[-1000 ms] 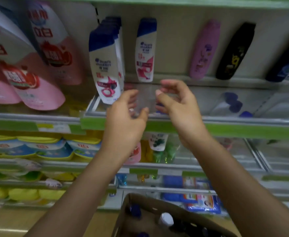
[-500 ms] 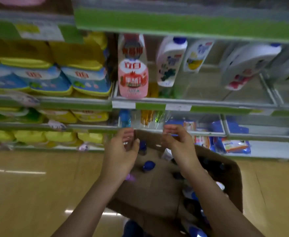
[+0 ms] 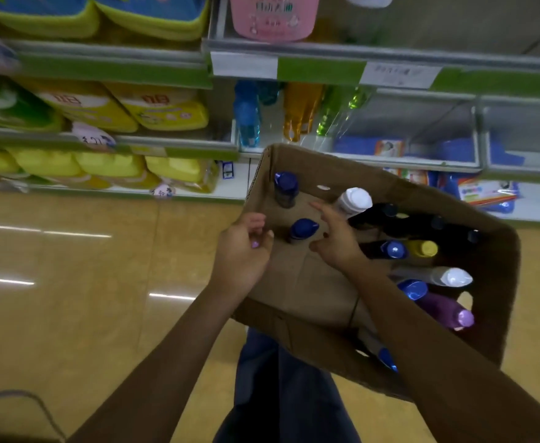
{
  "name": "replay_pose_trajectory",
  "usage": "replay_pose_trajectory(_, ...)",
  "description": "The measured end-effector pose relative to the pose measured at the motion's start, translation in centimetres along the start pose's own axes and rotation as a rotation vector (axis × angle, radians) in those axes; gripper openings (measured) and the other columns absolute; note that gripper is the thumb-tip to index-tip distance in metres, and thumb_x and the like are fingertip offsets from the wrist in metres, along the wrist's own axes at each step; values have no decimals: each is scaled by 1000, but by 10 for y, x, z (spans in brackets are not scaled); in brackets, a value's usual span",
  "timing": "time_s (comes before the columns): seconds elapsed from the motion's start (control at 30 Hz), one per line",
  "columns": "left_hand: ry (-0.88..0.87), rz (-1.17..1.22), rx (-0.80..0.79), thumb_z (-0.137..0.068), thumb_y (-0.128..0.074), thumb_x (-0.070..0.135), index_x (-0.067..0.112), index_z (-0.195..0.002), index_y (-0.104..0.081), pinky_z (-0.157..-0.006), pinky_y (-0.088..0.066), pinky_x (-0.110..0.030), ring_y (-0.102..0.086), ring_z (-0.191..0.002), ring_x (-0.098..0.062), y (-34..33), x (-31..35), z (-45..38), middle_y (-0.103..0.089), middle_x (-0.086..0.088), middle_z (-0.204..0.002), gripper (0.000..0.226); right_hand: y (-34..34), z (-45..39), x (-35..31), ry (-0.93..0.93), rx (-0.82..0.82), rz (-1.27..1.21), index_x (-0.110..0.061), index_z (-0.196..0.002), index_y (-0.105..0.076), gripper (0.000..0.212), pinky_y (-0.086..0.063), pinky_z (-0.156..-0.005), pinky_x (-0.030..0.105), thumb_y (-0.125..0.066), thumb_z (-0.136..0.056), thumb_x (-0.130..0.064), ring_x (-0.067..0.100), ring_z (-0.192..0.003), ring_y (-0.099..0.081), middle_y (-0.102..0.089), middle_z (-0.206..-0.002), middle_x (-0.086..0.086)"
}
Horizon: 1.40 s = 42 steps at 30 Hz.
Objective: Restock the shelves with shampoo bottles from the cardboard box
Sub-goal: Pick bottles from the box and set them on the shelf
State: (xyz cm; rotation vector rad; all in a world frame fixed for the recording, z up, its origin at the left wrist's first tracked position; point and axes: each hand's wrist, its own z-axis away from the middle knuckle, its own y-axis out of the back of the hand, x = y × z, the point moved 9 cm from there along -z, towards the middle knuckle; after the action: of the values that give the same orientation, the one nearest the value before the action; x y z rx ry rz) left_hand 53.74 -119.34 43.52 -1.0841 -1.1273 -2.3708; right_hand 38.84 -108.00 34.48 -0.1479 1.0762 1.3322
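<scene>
An open cardboard box point(image 3: 297, 282) sits in front of me below the shelves. Several shampoo bottles stand or lean inside it, caps up. A blue-capped bottle point(image 3: 303, 229) stands between my two hands. My left hand point(image 3: 244, 251) hovers at the box's left wall, fingers loosely curled, holding nothing. My right hand point(image 3: 334, 236) reaches into the box just right of that bottle, fingers spread and empty. Another blue-capped bottle point(image 3: 285, 188) stands in the far left corner, a white-capped one point(image 3: 353, 199) beyond my right hand.
Dark, yellow, white and purple bottles point(image 3: 444, 310) crowd the box's right side. Green-edged shelves point(image 3: 320, 70) rise behind it with yellow refill pouches point(image 3: 166, 111), a pink pouch point(image 3: 273, 17) and coloured bottles. My dark trousers point(image 3: 281, 388) and a tan floor point(image 3: 70, 266) lie below.
My view has dropped from the upper shelf down to the box. Both hands came down from the shelf edge and now sit inside the box on either side of a blue-capped bottle.
</scene>
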Motion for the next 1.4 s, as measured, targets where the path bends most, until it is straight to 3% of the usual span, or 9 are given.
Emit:
replay_pose_trajectory(0.13,19,-5,-22,-88,-61,12,11,-120,-59,-89,-45,-18,-57,-98,-5,-2,-12,-1,-62,4,-107,32,-21,-14,-5,119,-61,65,-22,-135,-49,76,-33,-96,18,-75,-69,6,16,-127,-44,-45,-142,3)
replay_pose_trajectory(0.33,20,-30,-39,-89,-59,12,12,-121,-58,-83,-42,-12,-57,-98,-5,-2,-17,-1,-62,4,-104,32,-16,-12,-3,122,-9,-26,-17,-98,-60,38,-40,-75,15,-80,-70,-3,16,-95,-56,-60,-99,-4)
replay_pose_trajectory(0.5,22,-46,-133,-88,-62,14,14,-126,-54,-81,-39,-6,-54,-104,-4,-14,-16,8,-60,1,-121,39,23,8,-30,70,-34,-156,-14,-110,-59,45,-46,-83,17,-81,-71,-9,4,-91,-57,-61,-101,-8)
replay_pose_trajectory(0.67,56,-76,-301,-83,-69,23,20,-141,-36,-87,-38,-20,-48,-109,-3,-29,-5,19,-52,3,-128,66,74,37,-74,99,-57,-288,-6,-108,-59,42,-51,-76,20,-80,-74,-17,9,-90,-65,-68,-101,1)
replay_pose_trajectory(0.8,20,25,-506,-86,-65,27,24,-137,-39,-90,-42,-23,-54,-113,-7,-38,28,34,-57,9,-122,58,110,57,-102,125,-25,-487,1,-104,-59,35,-51,-77,43,-76,-79,-18,21,-87,-68,-72,-89,-1)
replay_pose_trajectory(0.9,49,189,-599,-80,-69,25,28,-124,-53,-96,-44,-29,-59,-105,-2,-30,55,45,-65,13,-115,46,131,67,-119,129,51,-548,-11,-99,-60,26,-55,-67,28,-75,-80,-21,13,-80,-70,-72,-86,-1)
replay_pose_trajectory(1.07,30,338,-586,-65,-76,34,33,-111,-60,-99,-46,-46,-64,-105,-9,-8,98,62,-70,8,-109,49,156,95,-147,191,134,-748,-17,-100,-60,18,-57,-71,33,-69,-85,-22,13,-80,-69,-70,-89,-1)
replay_pose_trajectory(1.23,-38,385,-493,-54,-80,51,37,-107,-64,-81,-46,-68,-63,-107,-17,19,144,77,-69,13,-108,57,165,118,-179,279,36,-947,-13,-107,-61,20,-54,-79,38,-63,-87,-14,16,-83,-66,-69,-89,2)
replay_pose_trajectory(1.4,-131,563,-481,-67,-80,21,10,-104,-61,-78,-58,-38,-70,-90,-18,39,186,88,-71,-4,-100,43,181,134,-211,368,-75,-1189,-10,-114,-60,28,-53,-77,29,-54,-89,-21,17,-86,-62,-63,-102,9)
